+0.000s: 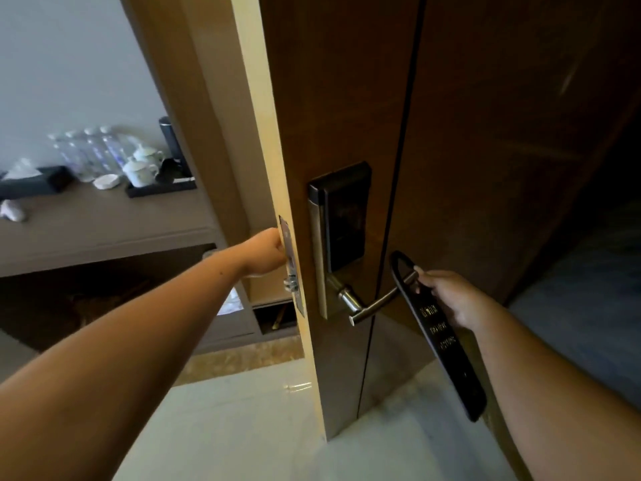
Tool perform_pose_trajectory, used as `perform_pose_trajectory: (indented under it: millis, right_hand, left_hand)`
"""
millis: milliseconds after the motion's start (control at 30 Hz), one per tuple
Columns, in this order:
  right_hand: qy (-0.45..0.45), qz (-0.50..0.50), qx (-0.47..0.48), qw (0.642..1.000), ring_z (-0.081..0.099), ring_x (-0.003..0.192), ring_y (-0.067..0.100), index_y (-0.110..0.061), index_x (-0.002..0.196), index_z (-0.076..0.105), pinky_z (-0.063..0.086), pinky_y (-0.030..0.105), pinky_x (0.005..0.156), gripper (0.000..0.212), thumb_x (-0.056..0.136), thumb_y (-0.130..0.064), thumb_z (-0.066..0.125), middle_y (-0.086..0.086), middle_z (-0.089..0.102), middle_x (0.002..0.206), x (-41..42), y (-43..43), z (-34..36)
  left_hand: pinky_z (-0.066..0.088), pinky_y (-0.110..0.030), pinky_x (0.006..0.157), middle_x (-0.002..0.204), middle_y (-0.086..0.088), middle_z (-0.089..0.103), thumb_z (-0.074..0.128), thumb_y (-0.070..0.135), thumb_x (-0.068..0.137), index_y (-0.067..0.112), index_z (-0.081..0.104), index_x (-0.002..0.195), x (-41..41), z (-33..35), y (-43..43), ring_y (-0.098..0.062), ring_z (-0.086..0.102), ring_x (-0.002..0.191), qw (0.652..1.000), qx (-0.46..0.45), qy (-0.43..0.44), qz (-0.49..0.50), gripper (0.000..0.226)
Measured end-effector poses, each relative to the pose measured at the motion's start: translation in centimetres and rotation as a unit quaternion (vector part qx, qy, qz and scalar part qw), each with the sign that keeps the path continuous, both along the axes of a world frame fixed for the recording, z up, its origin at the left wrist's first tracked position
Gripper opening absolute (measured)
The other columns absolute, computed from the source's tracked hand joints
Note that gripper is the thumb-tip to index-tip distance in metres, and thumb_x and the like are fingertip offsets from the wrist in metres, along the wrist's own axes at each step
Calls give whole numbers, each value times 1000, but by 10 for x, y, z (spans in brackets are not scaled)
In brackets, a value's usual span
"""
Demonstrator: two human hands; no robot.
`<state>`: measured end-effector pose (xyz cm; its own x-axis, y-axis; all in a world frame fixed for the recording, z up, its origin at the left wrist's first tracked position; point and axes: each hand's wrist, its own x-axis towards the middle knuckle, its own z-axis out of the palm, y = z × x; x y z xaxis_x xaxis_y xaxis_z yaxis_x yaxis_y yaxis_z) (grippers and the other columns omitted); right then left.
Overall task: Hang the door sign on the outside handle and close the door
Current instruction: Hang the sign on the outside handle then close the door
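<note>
A dark wooden door stands partly open, its pale edge facing me. On its outer face a black electronic lock sits above a silver lever handle. My right hand grips a long black door sign with gold lettering. The sign's loop is around the tip of the lever. My left hand reaches behind the door's edge at the latch plate, its fingers hidden on the inner side.
To the left, inside the room, a wooden counter carries water bottles, white teacups on a black tray and a tissue box. The floor below is pale tile. Blue carpet lies to the right.
</note>
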<state>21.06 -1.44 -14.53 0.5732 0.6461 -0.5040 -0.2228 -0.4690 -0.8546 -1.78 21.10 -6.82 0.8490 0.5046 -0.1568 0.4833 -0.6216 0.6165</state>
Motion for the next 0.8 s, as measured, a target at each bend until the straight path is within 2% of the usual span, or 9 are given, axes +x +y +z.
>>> perform_pose_trajectory:
  millis: [133, 233, 333, 433, 533, 667, 733, 767, 800]
  right_hand:
    - [13, 42, 13, 999, 61, 96, 34, -14, 91, 64, 42, 53, 98, 16, 92, -24, 52, 13, 65, 97, -21, 29, -19]
    - [55, 46, 43, 996, 62, 86, 32, -11, 83, 62, 44, 53, 95, 17, 90, -25, 56, 10, 64, 84, -39, 43, -27]
    - [71, 63, 79, 992, 63, 86, 31, -13, 75, 60, 44, 54, 96, 22, 91, -26, 54, 8, 63, 78, -57, 53, -35]
    - [102, 94, 135, 981, 69, 74, 21, -12, 73, 60, 49, 43, 84, 21, 91, -19, 54, 4, 66, 68, -70, 58, -44]
    - [145, 98, 172, 969, 69, 78, 20, -10, 78, 62, 54, 35, 77, 14, 90, -13, 56, 4, 67, 73, -72, 54, -50]
    - [146, 104, 168, 969, 71, 89, 24, -13, 73, 71, 54, 38, 84, 11, 80, -14, 64, 8, 73, 79, -65, 41, -54]
    - [139, 101, 151, 973, 72, 87, 22, -18, 63, 72, 54, 38, 83, 7, 69, -19, 69, 6, 75, 75, -63, 34, -53]
    - [149, 88, 151, 973, 73, 82, 20, -17, 66, 71, 54, 37, 80, 2, 66, -18, 69, 5, 75, 71, -63, 30, -55]
    - [173, 65, 152, 971, 74, 79, 20, -13, 75, 69, 55, 37, 78, 11, 64, -15, 69, 6, 75, 70, -63, 25, -58]
  left_hand:
    - [52, -49, 86, 87, -14, 64, 47, -5, 83, 13, 62, 78, -5, -3, 7, -27, 63, 84, 996, -45, -7, 74, 24]
    - [53, -53, 87, 97, -20, 65, 48, -9, 83, 3, 61, 93, -4, -4, 17, -33, 64, 92, 990, -69, 6, 124, 21]
    - [51, -54, 89, 103, -23, 63, 50, -15, 79, 3, 59, 96, -2, -3, 23, -38, 62, 98, 987, -72, 19, 145, 26]
    - [53, -53, 87, 99, -21, 64, 52, -16, 77, 2, 60, 96, -1, -4, 30, -36, 63, 94, 988, -56, 30, 139, 27]
    - [55, -49, 83, 91, -16, 65, 51, -16, 76, 3, 62, 92, 0, -5, 33, -31, 65, 87, 990, -49, 39, 125, 28]
    - [58, -35, 69, 83, -16, 66, 56, -13, 73, 8, 64, 80, -2, -5, 36, -24, 66, 75, 993, -62, 59, 84, 24]
    - [59, -37, 72, 85, -14, 66, 62, -7, 75, 12, 64, 78, 0, -3, 33, -28, 67, 80, 994, -76, 67, 51, 20]
    - [58, -40, 75, 86, -14, 67, 65, -5, 75, 13, 65, 78, 1, -2, 31, -29, 68, 83, 994, -79, 70, 34, 18]
    - [58, -41, 78, 88, -13, 68, 66, -4, 74, 12, 66, 78, 3, -2, 29, -28, 68, 85, 994, -83, 76, 17, 16]
